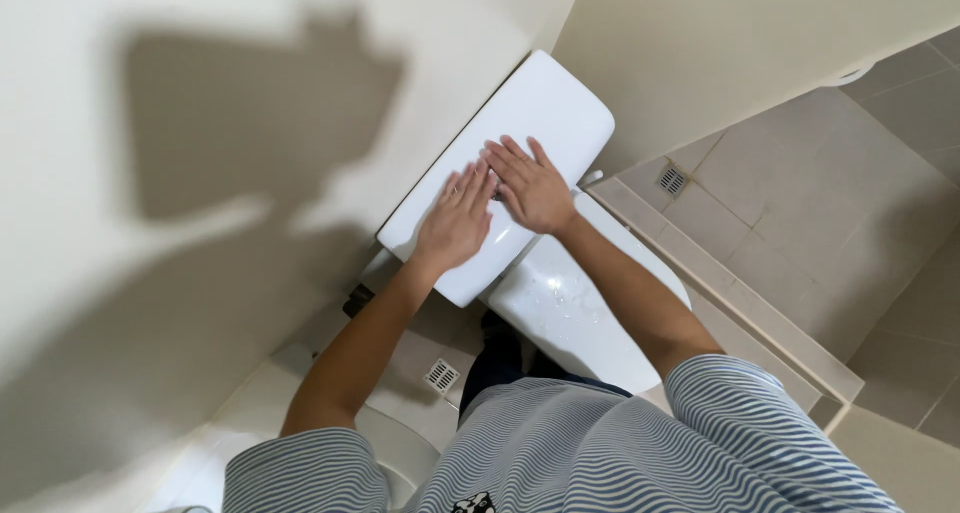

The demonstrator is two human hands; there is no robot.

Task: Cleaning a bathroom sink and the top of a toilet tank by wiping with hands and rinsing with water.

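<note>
Both flat: left hand (455, 223) and right hand (532, 188), fingers open, pressing white cistern lid (545, 108) at 12 o'clock, against wall. Probably heavy, glazed, slippery, breakable; best gripped at short ends. Closed toilet seat (575, 313) at 6 o'clock.

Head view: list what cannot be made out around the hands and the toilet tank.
- Flush button: hidden under the right hand and left hand, both flat on the tank lid.
- Toilet bowl: its front end is covered by the striped shirt.
- Dark fitting beside the tank: too small and shadowed to identify.
- Floor drain: partly shadowed.
</note>
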